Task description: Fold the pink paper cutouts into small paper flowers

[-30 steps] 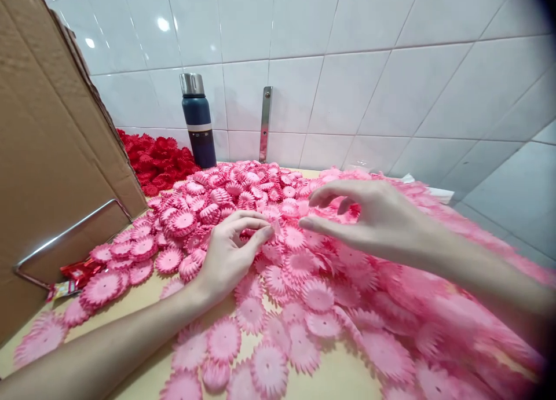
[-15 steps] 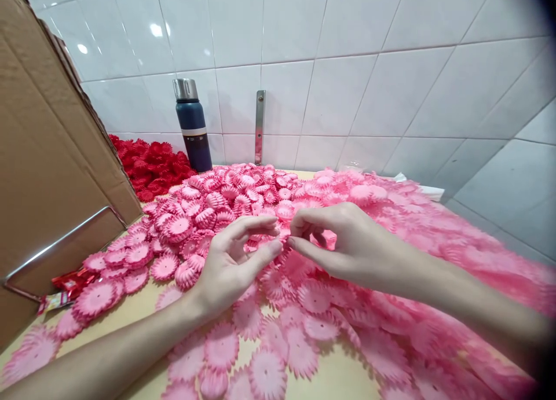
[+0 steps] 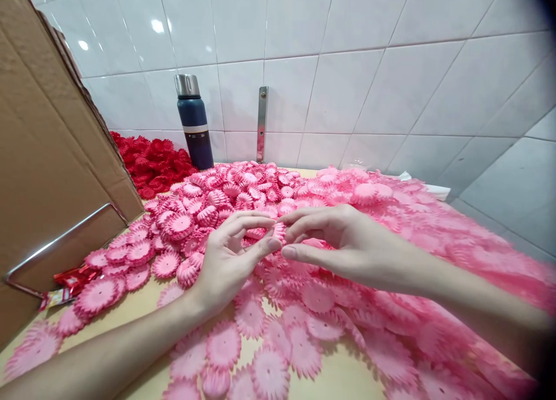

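Note:
A small pink fringed petal disc, its edge crimped and curled, is held up between my two hands, over the heap. My left hand pinches it at the left with thumb and index finger. From the other side my right hand has its bent fingertips against the piece, with the thumb just below. Around and beneath my hands lie many pink petal discs. The curled ones form a pile behind and left of my hands; flatter discs with small centre holes are spread in front.
Loose thin pink discs cover the right side. A blue flask stands at the tiled wall, beside a red petal heap. Cardboard borders the left, with a bent metal rod and red wrappers near it.
My right hand's fingers have straightened and its thumb has moved slightly left and down. The pink disc between the fingertips now shows more plainly. My left hand is nearly still.

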`<control>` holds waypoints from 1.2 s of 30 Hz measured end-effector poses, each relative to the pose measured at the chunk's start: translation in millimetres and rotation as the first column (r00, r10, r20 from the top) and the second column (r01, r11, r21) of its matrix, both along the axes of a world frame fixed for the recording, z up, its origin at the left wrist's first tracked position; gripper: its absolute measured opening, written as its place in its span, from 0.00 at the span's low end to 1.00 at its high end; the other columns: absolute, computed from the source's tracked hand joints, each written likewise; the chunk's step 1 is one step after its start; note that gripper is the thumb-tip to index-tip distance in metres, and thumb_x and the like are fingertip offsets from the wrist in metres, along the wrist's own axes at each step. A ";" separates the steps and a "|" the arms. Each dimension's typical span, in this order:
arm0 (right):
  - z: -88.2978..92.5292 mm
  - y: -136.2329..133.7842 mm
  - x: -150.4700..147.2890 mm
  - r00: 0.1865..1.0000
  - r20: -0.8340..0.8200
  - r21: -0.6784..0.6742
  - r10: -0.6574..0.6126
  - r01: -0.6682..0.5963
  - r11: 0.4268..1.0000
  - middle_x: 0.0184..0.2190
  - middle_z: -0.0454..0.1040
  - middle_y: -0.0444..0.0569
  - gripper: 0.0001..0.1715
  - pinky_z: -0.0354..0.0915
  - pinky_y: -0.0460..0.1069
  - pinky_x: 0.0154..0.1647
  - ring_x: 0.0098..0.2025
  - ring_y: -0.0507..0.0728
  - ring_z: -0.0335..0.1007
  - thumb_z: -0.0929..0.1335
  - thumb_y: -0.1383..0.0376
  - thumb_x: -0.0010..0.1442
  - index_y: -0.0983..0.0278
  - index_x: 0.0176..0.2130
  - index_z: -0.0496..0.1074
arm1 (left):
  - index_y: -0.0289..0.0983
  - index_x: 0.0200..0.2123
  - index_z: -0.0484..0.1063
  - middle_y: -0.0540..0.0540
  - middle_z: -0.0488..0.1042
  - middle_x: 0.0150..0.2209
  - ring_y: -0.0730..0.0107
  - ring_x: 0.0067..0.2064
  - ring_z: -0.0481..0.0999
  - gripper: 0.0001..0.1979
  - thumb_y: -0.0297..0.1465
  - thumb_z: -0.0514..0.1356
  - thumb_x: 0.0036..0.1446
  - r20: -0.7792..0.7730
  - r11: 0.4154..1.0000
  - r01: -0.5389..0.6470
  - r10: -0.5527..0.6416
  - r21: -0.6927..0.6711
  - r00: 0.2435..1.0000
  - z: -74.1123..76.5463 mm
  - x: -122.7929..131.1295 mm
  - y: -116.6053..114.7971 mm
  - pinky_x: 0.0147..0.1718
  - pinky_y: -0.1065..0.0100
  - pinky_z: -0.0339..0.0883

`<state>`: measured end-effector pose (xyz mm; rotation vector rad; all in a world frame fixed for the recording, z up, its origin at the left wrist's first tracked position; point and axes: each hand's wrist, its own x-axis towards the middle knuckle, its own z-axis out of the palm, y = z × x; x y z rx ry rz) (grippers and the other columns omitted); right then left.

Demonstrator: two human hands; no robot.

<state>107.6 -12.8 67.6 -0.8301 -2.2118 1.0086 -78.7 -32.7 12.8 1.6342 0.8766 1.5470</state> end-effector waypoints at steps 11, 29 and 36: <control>4.4 1.4 3.4 1.000 -0.001 0.015 -0.017 0.017 1.000 0.44 0.78 0.47 0.05 0.71 0.52 0.45 0.45 0.59 0.74 0.71 0.63 0.57 0.58 0.33 0.80 | 0.40 0.43 0.77 0.43 0.75 0.48 0.64 0.52 0.73 0.11 0.30 0.64 0.55 -0.044 0.999 -0.029 0.027 -0.040 0.999 -3.3 -1.5 1.3 0.50 0.62 0.70; -3.8 4.0 0.9 0.971 0.006 0.333 -0.241 0.225 0.916 0.27 0.76 0.48 0.08 0.66 0.49 0.28 0.28 0.54 0.71 0.66 0.73 0.51 0.63 0.23 0.67 | 0.38 0.43 0.79 0.44 0.81 0.40 0.67 0.39 0.79 0.13 0.26 0.66 0.52 0.021 0.965 0.121 -0.119 -0.231 0.993 1.8 5.6 -8.1 0.35 0.70 0.76; -3.6 5.8 4.6 0.993 0.007 0.333 -0.116 0.107 0.937 0.32 0.76 0.47 0.11 0.68 0.49 0.33 0.33 0.54 0.72 0.64 0.76 0.53 0.64 0.31 0.73 | 0.38 0.45 0.78 0.47 0.81 0.35 0.74 0.35 0.77 0.15 0.31 0.67 0.52 0.101 0.930 0.150 -0.123 -0.335 0.987 -0.2 1.4 -4.1 0.34 0.76 0.73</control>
